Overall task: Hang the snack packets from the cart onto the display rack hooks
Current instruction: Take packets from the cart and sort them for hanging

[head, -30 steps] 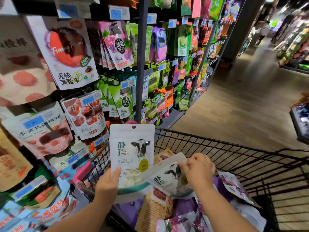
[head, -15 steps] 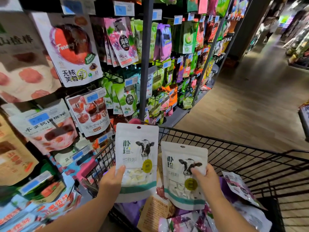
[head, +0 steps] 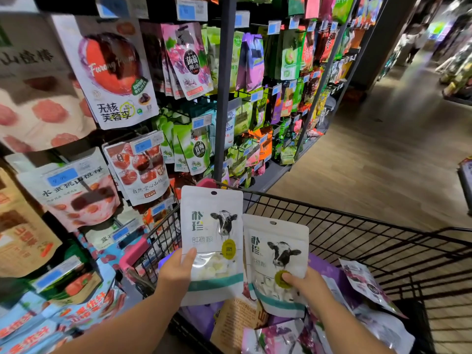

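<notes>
First cow packet (head: pixel 212 226): white pouch, cow print, round hang-hole at the top, clear window low down showing pale pieces, teal band beneath — held upright above the near left corner of the cart (head: pixel 344 236) by the left hand (head: pixel 176 272), thumb laid on the front face beside the window, fingers behind the pouch. Second cow packet (head: pixel 277 251): same design, just right of the first and lower, left edge meeting the first (touching or overlapping cannot be told); the right hand (head: pixel 306 287) pinches it near the bottom, thumb pressed on the olive round label, fingers out of sight behind. Neither pouch is on a hook. Cart: black wire basket, loose stock under the hands — a kraft-brown packet (head: pixel 237 323) and a purple-printed packet (head: pixel 365 279) lying slanted. Display rack (head: pixel 226 98): dark upright post directly beyond the cart, hooks full of hanging pouches, among them a large plum packet (head: pixel 112 70) at upper left and a hawthorn packet (head: pixel 140 169) below it; blue price tags (head: pixel 190 11) on the hook ends. Wood-plank floor (head: pixel 383 175) to the right.
</notes>
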